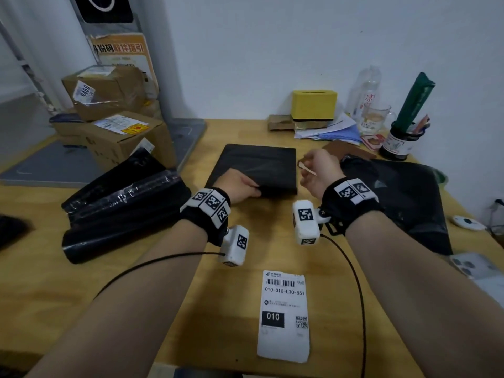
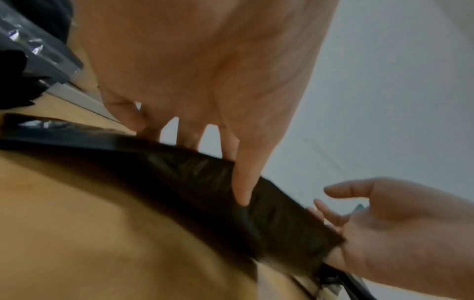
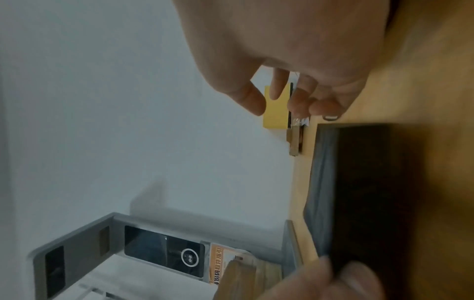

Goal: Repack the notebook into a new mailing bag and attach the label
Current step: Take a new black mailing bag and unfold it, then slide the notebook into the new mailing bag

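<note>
Grip: left hand (image 1: 240, 184) pinches near edge of flat black plastic mailing bag (image 1: 259, 165), table centre | right hand (image 1: 317, 170) at its 3 o'clock, loosely curled, hold unclear | white printed shipping label (image 1: 283, 315) at 6 o'clock, loose | Risk: flap may seal crooked if bag slips.

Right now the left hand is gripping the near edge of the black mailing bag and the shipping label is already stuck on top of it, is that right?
Not quite. The left hand does grip the near edge of the black mailing bag, but the shipping label is not on it. The head view shows it lying flat on the wooden table, nearer the person, apart from the bag.
</note>
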`<action>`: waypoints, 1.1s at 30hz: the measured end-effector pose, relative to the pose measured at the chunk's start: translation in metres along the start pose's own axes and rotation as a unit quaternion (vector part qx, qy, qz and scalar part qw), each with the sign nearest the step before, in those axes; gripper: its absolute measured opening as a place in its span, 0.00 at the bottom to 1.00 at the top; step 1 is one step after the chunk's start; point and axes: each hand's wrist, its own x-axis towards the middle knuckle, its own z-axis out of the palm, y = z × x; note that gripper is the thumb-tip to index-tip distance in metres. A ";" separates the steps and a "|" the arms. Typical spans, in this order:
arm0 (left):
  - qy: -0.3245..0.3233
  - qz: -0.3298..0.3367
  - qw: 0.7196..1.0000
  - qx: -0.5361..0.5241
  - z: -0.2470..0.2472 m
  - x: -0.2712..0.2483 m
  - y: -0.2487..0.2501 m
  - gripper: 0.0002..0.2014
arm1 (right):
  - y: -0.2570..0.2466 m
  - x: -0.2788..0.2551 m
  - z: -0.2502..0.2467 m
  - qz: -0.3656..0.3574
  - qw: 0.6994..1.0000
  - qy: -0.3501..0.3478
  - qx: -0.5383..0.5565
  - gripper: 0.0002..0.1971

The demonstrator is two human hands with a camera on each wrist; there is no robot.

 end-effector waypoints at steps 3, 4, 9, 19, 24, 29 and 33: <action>-0.090 -0.003 0.995 0.047 0.008 -0.011 0.005 0.12 | -0.002 -0.007 -0.005 -0.014 0.993 -0.037 -0.107 0.05; -0.102 -0.008 0.994 0.044 0.010 -0.013 0.007 0.13 | -0.002 -0.011 -0.006 -0.012 0.989 -0.066 -0.133 0.08; -0.090 -0.051 0.994 -0.020 0.016 -0.022 0.007 0.13 | 0.014 -0.018 -0.008 0.076 0.958 -0.192 -0.199 0.24; -0.022 -0.073 0.979 -0.188 0.010 -0.011 0.048 0.12 | -0.014 -0.016 -0.029 -0.129 0.970 -0.059 -0.198 0.10; -0.033 -0.078 0.965 -0.248 0.035 0.033 0.085 0.11 | -0.047 0.020 -0.066 -0.173 0.941 0.031 -0.288 0.18; -0.048 -0.123 0.952 -0.275 0.067 0.082 0.102 0.06 | -0.045 0.060 -0.098 -0.039 0.945 0.033 -0.324 0.22; -0.060 -0.140 0.947 -0.283 0.087 0.113 0.106 0.07 | -0.039 0.078 -0.110 0.024 0.947 0.018 -0.320 0.28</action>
